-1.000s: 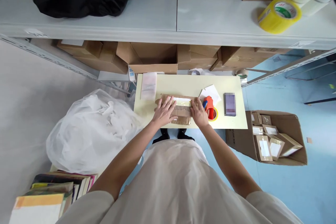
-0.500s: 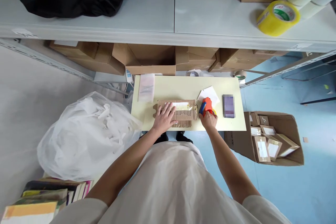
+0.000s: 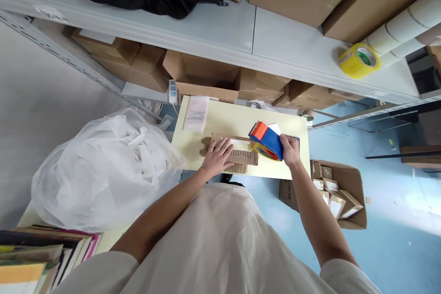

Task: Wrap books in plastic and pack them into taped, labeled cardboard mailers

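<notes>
My left hand [image 3: 216, 158] lies with its fingers spread across the left part of a corrugated cardboard piece [image 3: 248, 158]. Clear tape and a white strip run along the top of the cardboard. Wrapped round the handle of a blue and orange tape dispenser [image 3: 270, 139], my right hand [image 3: 290, 149] holds it at the cardboard's right end. A yellow-edged tape roll sits in the dispenser. Whether tape stretches from it to the cardboard I cannot tell. Behind the dispenser, white paper [image 3: 274, 127] shows partly, and a phone-like dark object is mostly hidden by my right hand.
A pinkish-white packet [image 3: 196, 114] lies at the back left of the cream table [image 3: 227, 118]. Left of it bulges a translucent bag [image 3: 103, 179]. An open carton [image 3: 356, 188] of small boxes stands on the floor at right. Above runs a shelf [image 3: 289, 41] with a yellow tape roll [image 3: 358, 60].
My right hand has lifted and turned the tape dispenser, bringing its orange end to the cardboard's right end. My left hand stays on the cardboard. The whole view has tilted.
</notes>
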`<state>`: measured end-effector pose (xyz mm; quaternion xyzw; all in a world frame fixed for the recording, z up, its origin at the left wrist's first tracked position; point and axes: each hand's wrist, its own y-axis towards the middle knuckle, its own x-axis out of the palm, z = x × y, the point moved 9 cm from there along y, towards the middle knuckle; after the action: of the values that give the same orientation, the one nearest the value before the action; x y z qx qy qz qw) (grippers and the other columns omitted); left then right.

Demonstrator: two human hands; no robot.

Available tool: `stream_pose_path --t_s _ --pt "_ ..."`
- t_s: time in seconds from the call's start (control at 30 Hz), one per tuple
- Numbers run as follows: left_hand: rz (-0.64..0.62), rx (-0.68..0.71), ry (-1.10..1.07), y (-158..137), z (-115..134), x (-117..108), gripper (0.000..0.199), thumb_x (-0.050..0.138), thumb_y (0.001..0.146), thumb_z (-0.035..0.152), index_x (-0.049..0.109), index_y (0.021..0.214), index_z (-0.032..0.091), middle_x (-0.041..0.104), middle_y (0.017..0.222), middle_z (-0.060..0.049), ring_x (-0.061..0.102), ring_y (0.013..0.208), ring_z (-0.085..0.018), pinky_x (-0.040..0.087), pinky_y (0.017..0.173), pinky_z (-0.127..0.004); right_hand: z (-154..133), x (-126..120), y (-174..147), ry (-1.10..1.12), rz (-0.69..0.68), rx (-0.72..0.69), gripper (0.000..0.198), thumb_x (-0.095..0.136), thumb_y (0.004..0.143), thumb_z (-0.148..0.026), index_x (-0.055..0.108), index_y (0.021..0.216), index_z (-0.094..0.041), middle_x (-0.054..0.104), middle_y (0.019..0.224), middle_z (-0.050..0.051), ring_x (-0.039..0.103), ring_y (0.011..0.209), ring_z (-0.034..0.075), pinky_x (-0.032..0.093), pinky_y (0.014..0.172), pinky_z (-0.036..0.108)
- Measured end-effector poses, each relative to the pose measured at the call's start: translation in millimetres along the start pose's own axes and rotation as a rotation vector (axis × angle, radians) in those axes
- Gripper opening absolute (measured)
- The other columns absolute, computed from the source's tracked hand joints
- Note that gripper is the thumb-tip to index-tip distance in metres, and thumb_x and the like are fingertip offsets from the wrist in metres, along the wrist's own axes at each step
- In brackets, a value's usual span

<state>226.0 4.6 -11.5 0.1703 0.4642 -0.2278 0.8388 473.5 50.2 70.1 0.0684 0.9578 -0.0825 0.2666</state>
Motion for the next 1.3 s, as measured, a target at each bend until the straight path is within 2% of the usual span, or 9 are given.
stream_pose_path --t_s 0.13,0.3,0.43,0.53,0.73,0.83,0.97,1.13,1.3 --pt "0.004 0.009 -0.049 -3 1 -1 0.064 0.062 0.081 0.039 0.041 0.140 0.022 0.033 0.150 -0.012 0.025 0.141 -0.031 0.009 0.115 -0.055 -11 50 5 0.010 -0.230 0.033 0.049 0.049 0.080 -0.058 0.032 0.052 -0.022 0.027 0.050 -0.005 0.025 0.047 0.008 0.021 0.044 0.024" --pt "0.014 -0.125 -0.281 1 0 -17 0.049 0.057 0.084 0.037 0.052 0.130 0.023 0.044 0.144 -0.009 0.033 0.137 -0.030 0.011 0.114 -0.057 -8 61 4 -0.129 -0.297 -0.019 0.048 0.048 0.082 -0.056 0.035 0.053 -0.020 0.029 0.051 -0.005 0.028 0.049 0.008 0.022 0.045 0.024" --pt "0.102 -0.423 -0.781 9 -19 -27 0.040 0.039 0.092 0.037 0.056 0.125 0.022 0.059 0.130 -0.006 0.049 0.126 -0.023 0.029 0.111 -0.048 -8 59 3 -0.166 -0.303 -0.054 0.048 0.047 0.083 -0.058 0.037 0.054 -0.020 0.030 0.051 -0.005 0.028 0.049 0.009 0.022 0.046 0.026" --pt "0.187 -0.612 -1.231 14 -28 -22 0.040 0.040 0.092 0.037 0.056 0.123 0.018 0.064 0.120 -0.008 0.060 0.110 -0.020 0.043 0.100 -0.039 -6 58 3 -0.139 -0.298 -0.066 0.049 0.047 0.083 -0.059 0.036 0.054 -0.021 0.029 0.052 -0.005 0.028 0.049 0.009 0.022 0.046 0.026" --pt "-0.063 -0.776 -1.688 20 -8 6 0.028 0.067 0.076 0.041 0.065 0.090 0.017 0.069 0.088 -0.004 0.066 0.074 -0.013 0.049 0.074 -0.028 -3 57 0 -0.087 -0.306 -0.087 0.049 0.048 0.083 -0.058 0.033 0.054 -0.021 0.027 0.053 -0.005 0.026 0.049 0.009 0.021 0.046 0.027" --pt "-0.030 -0.773 -1.717 23 -6 6 0.023 0.072 0.071 0.037 0.065 0.078 0.016 0.065 0.072 0.000 0.061 0.063 -0.008 0.045 0.064 -0.022 -4 54 -2 -0.076 -0.305 -0.106 0.049 0.047 0.083 -0.058 0.034 0.054 -0.021 0.029 0.053 -0.004 0.027 0.050 0.010 0.023 0.046 0.027" --pt "0.106 -0.783 -1.557 27 -16 3 0.011 0.069 0.071 0.023 0.065 0.065 0.015 0.060 0.057 0.003 0.053 0.052 -0.006 0.042 0.056 -0.021 -7 53 -3 -0.079 -0.311 -0.129 0.048 0.047 0.083 -0.059 0.037 0.054 -0.021 0.030 0.051 -0.004 0.029 0.049 0.010 0.024 0.045 0.026" --pt "0.244 -0.827 -1.414 20 -30 1 0.013 0.062 0.074 0.017 0.066 0.062 0.017 0.064 0.060 0.001 0.060 0.059 -0.011 0.049 0.063 -0.025 -13 53 -6 -0.165 -0.287 -0.157 0.049 0.047 0.083 -0.059 0.040 0.053 -0.020 0.033 0.049 -0.003 0.030 0.048 0.010 0.024 0.044 0.026" --pt "0.335 -0.817 -1.324 -7 -53 -6 0.013 0.068 0.071 0.026 0.065 0.064 0.016 0.064 0.059 0.000 0.062 0.055 -0.012 0.053 0.064 -0.028 -29 59 -14 -0.297 -0.280 -0.215 0.046 0.046 0.085 -0.053 0.048 0.055 -0.019 0.039 0.049 -0.002 0.033 0.047 0.010 0.027 0.045 0.025"
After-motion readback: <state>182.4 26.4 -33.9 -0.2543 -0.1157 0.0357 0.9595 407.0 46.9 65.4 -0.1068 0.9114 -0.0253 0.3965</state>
